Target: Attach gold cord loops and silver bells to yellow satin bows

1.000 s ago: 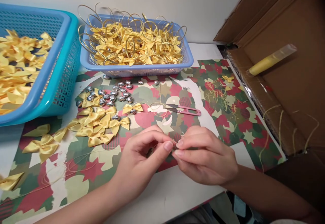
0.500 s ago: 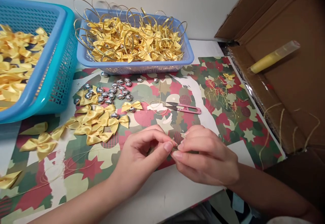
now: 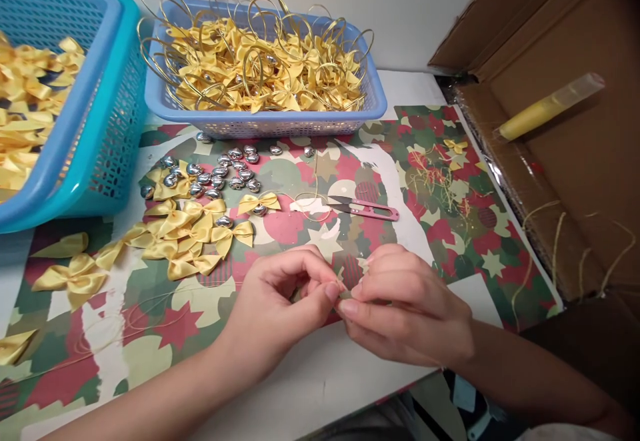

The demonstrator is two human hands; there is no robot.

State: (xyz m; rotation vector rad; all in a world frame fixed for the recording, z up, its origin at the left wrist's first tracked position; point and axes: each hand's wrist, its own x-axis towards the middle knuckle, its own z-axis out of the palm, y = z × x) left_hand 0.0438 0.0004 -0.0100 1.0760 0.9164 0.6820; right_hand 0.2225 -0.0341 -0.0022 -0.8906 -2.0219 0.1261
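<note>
My left hand pinches thumb against forefinger, closed on a thin gold thread that trails in from the left. Almost touching it, my right hand is also closed, its fingertips pinched on the same fine strand; the bit between the tips is tiny and mostly hidden. Beyond the hands lie pink-handled thread snips, blades pointing left. A yellow ribbon bow with a silver bell sits left of the snips, and more yellow bows are heaped farther left, below several loose silver bells.
A blue basket at the back holds bows with gold wire loops. Stacked baskets of bows stand at left. Thread scraps lie at right, beside a cardboard box with a yellow tube sticking out.
The view has shifted slightly, so the table things sit a little higher in the picture. Both hands keep nearly the same pinch, fingertips together.
</note>
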